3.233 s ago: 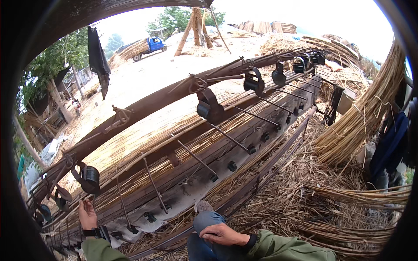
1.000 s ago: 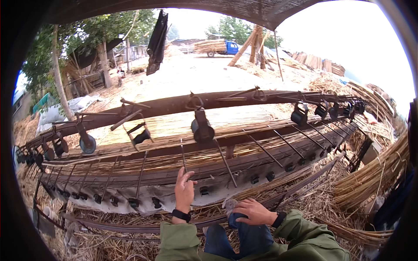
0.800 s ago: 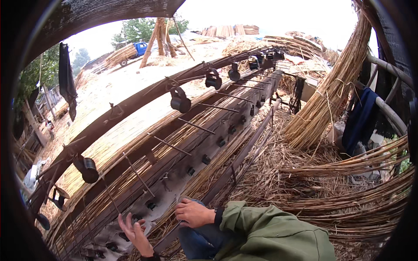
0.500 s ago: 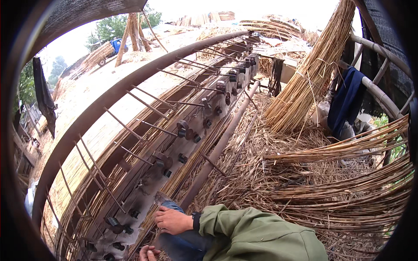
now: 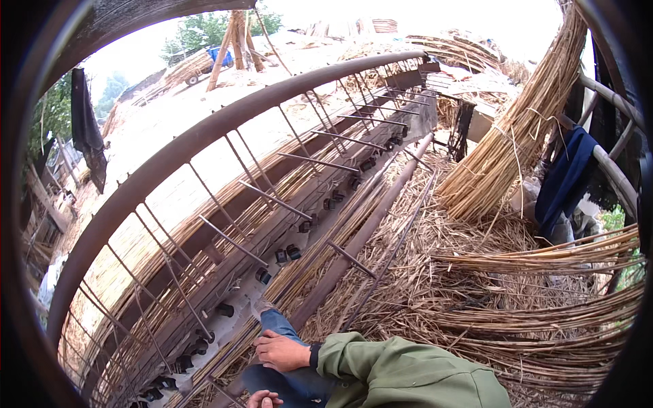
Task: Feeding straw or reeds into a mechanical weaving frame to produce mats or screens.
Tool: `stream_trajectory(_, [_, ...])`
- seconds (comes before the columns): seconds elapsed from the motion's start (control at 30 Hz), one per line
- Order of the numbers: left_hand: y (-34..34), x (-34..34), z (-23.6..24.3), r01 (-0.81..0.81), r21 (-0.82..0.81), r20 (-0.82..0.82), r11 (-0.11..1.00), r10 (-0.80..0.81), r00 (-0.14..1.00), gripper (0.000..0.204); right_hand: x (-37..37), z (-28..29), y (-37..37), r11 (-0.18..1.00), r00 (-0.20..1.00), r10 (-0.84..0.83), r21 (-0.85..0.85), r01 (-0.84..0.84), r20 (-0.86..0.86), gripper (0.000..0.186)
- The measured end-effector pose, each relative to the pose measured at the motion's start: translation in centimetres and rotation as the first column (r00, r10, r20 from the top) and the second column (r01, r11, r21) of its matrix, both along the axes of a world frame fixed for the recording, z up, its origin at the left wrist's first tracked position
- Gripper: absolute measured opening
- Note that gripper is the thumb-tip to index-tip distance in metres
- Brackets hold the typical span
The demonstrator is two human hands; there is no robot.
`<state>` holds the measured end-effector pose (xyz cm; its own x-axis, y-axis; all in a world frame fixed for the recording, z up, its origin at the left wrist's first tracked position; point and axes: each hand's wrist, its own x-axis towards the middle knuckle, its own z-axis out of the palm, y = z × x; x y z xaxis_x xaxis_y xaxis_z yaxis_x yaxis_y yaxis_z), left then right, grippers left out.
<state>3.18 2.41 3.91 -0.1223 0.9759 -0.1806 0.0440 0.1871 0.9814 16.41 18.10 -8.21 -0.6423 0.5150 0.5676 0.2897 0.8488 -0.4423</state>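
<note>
1. The right hand lies palm down on a leg in blue jeans, its fingers loosely spread and slightly bent; nothing shows in its grasp. A dark band circles the wrist, below a green sleeve.
2. The left hand, just beyond the right at seven o'clock, is cut off by the lower edge. Its visible fingers are curled; whether they hold anything, I cannot tell.
3. From the right hand, the long brown beam of the weaving frame arches past at eleven o'clock, with thin rods slanting down from it.
4. Black spools sit in a row along a pale strip, the nearest of them at twelve o'clock. A metal pipe runs beside the strip at one o'clock.
5. Between one and two o'clock a tied reed bundle leans at a tilt. A navy cloth hangs over a pole at two o'clock.
6. More reeds lie in long layers at three o'clock, beside loose straw on the ground.
7. Well apart, near twelve o'clock, stands a blue truck loaded with reeds.
</note>
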Motion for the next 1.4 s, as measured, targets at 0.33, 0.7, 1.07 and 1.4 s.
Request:
stream_trajectory(0.33, [-1.6,-0.5,-0.2,0.038,0.149,-0.161,0.988,-0.014,0.987,0.014,-1.1,3.3,2.4,0.973,0.951,0.175,-0.195,-0.127,0.253,0.024])
stream_trajectory(0.7, [-1.0,0.4,1.4,0.113,0.312,-0.253,0.943,-0.032,0.967,0.008,3.0,6.7,1.9,0.967,0.977,0.006,-0.249,0.048,0.211,0.031])
stream_trajectory(1.07, [-2.6,-4.5,-5.3,-0.137,-0.004,0.142,0.991,0.136,0.98,0.025,0.2,6.9,3.0,0.913,0.944,0.224,-0.39,-0.116,0.244,0.029])
stream_trajectory(1.4, [-29.8,-17.7,-18.2,-0.955,-0.072,-0.268,0.289,0.916,0.298,0.036,-1.2,2.8,7.4,0.112,0.927,0.373,-0.99,-0.088,-0.04,0.049])
